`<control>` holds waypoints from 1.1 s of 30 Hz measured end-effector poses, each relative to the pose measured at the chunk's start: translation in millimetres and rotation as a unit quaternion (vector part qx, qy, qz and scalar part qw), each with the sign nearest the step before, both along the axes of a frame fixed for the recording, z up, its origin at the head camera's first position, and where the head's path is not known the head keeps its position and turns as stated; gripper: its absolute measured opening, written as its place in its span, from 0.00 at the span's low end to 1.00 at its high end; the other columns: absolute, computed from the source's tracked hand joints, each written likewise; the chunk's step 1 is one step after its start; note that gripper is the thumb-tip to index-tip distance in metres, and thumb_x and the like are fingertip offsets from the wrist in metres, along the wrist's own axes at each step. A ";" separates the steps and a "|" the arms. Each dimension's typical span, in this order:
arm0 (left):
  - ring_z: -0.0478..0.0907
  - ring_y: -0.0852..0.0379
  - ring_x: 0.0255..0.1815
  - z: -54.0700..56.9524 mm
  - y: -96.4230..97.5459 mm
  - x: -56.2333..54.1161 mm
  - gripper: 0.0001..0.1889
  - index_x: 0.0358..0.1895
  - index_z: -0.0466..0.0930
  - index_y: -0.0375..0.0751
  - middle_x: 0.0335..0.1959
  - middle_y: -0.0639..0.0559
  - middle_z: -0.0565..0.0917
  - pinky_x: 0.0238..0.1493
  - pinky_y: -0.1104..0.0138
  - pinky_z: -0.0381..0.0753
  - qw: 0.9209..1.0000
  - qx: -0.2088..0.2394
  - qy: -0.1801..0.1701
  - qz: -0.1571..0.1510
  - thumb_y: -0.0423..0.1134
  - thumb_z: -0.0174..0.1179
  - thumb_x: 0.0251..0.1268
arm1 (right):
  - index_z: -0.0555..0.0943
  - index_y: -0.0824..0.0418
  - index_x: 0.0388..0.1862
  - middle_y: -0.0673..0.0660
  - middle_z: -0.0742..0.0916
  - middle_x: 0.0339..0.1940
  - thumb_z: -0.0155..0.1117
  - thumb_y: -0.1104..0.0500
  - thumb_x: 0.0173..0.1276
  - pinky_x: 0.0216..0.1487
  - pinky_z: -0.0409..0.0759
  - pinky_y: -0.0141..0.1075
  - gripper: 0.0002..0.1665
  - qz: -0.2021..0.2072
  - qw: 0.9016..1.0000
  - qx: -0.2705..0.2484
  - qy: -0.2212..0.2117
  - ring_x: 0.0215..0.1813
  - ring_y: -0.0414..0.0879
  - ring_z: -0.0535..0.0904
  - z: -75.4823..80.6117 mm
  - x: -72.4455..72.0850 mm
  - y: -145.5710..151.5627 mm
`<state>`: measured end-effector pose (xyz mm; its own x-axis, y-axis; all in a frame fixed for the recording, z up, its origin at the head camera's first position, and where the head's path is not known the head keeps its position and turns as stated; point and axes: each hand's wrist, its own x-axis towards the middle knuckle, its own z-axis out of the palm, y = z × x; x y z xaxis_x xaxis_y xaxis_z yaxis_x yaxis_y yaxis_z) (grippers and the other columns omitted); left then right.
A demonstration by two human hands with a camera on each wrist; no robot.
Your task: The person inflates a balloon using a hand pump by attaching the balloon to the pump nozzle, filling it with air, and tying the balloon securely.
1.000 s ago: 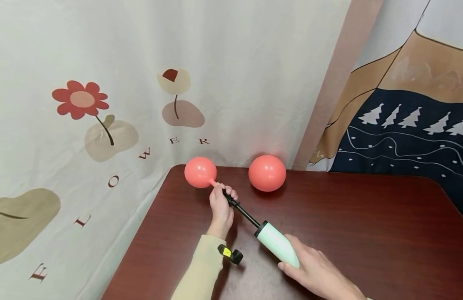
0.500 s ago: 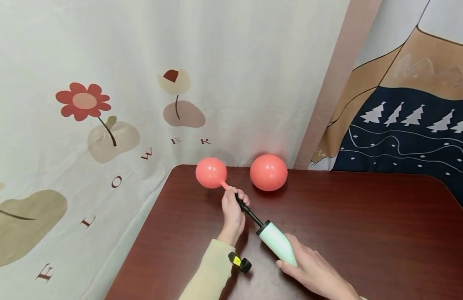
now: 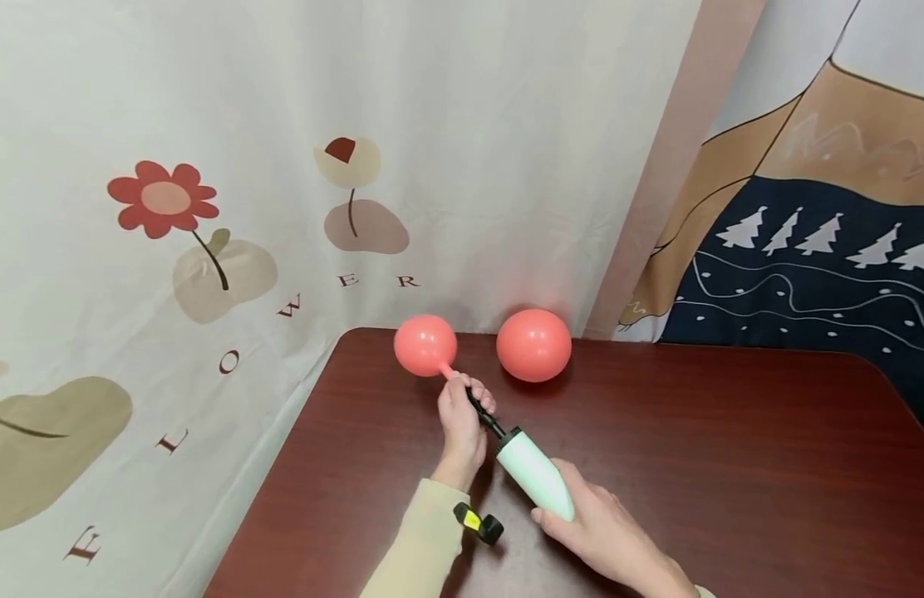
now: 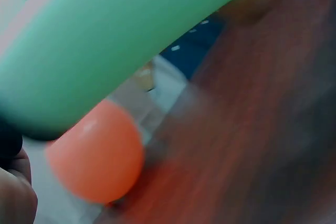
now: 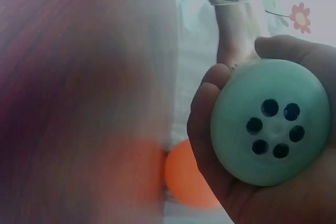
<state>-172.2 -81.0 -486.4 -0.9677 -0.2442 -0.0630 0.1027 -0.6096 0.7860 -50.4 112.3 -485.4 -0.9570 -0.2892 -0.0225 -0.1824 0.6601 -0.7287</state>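
Observation:
A small coral-red balloon (image 3: pixel 425 345) sits at the far left of the table. My left hand (image 3: pixel 462 419) pinches its neck around the black nozzle end of a hand balloon pump (image 3: pixel 535 472). Curled around the rear of the pump's mint-green barrel is my right hand (image 3: pixel 607 531). Only a short piece of the black rod shows between barrel and left hand. In the left wrist view the green barrel (image 4: pixel 115 45) crosses the top. The pump's rounded end (image 5: pixel 270 124), with several holes, faces the right wrist camera. The nozzle tip is hidden inside the balloon neck and fingers.
A second, slightly larger coral-red balloon (image 3: pixel 534 345) rests near the table's back edge, to the right of the first. The dark red-brown table (image 3: pixel 731 465) meets a pale printed curtain (image 3: pixel 492 166) behind. A wrist camera (image 3: pixel 479 525) sticks out from the left sleeve.
My left hand and its balloon have shifted right. The barrel has slid towards the left hand, so less black rod shows. My right hand has moved slightly left with it.

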 end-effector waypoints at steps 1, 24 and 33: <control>0.65 0.62 0.18 1.5 -5.3 -2.8 0.15 0.32 0.65 0.44 0.21 0.54 0.67 0.21 0.74 0.68 1.000 0.009 0.002 0.009 0.38 0.38 0.85 | 0.72 0.47 0.71 0.44 0.84 0.47 0.73 0.38 0.65 0.41 0.77 0.37 0.38 0.005 1.000 0.000 -0.015 0.41 0.37 0.78 2.0 1.5 2.2; 0.67 0.61 0.19 -6.4 15.2 10.4 0.12 0.33 0.65 0.44 0.22 0.54 0.69 0.24 0.72 0.71 1.000 -0.007 -0.015 -0.018 0.35 0.38 0.82 | 0.72 0.54 0.69 0.49 0.83 0.40 0.73 0.40 0.67 0.33 0.75 0.34 0.38 0.033 0.999 -0.012 -0.006 0.33 0.37 0.76 10.2 -13.3 1.5; 0.67 0.62 0.19 -3.1 -0.1 -1.6 0.17 0.33 0.65 0.44 0.22 0.54 0.68 0.22 0.73 0.70 1.000 0.003 -0.028 -0.001 0.42 0.38 0.87 | 0.71 0.49 0.72 0.47 0.84 0.49 0.73 0.38 0.65 0.41 0.77 0.40 0.40 0.010 0.998 -0.020 -0.061 0.43 0.41 0.78 6.1 -8.0 0.2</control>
